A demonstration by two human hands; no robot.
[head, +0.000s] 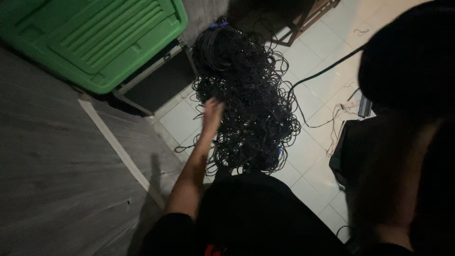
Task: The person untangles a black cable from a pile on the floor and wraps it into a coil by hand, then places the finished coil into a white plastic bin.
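Nearest, my lap: I see dark clothing (256, 213) filling the bottom of the view, with a small red mark low on it.
Right side, close: a large dark blurred shape (407, 142) covers the right edge; I cannot tell what it is, and I cannot find my right hand anywhere in view.
Left arm: one bare forearm runs up from the lower centre toward the middle of the floor.
Left hand (213, 111): it is blurred, lying at the left edge of the cable heap, touching or just over the strands; I cannot tell whether the fingers are spread, pressed together or pinching a strand.
Cable heap (251, 99): one big tangled pile of thin black cable on the pale floor tiles (308, 156), straight ahead of my knees, stretching from just beyond my lap to the far wall; blue bits show at its top end and low on its right side.
Loose leads: one thicker black cable (322, 73) runs off the heap to the upper right; a pale thin cord (337, 124) lies curled near the right.
Left surface: a grey wood-grain board (57, 161) with one pale strip across it.
Containers, count: one green plastic bin (95, 38), upper left, its ribbed lid shut, contents hidden.
Beneath it: one dark metal-edged case (159, 80), closed.
Farthest: wooden furniture legs (308, 19) at the top.
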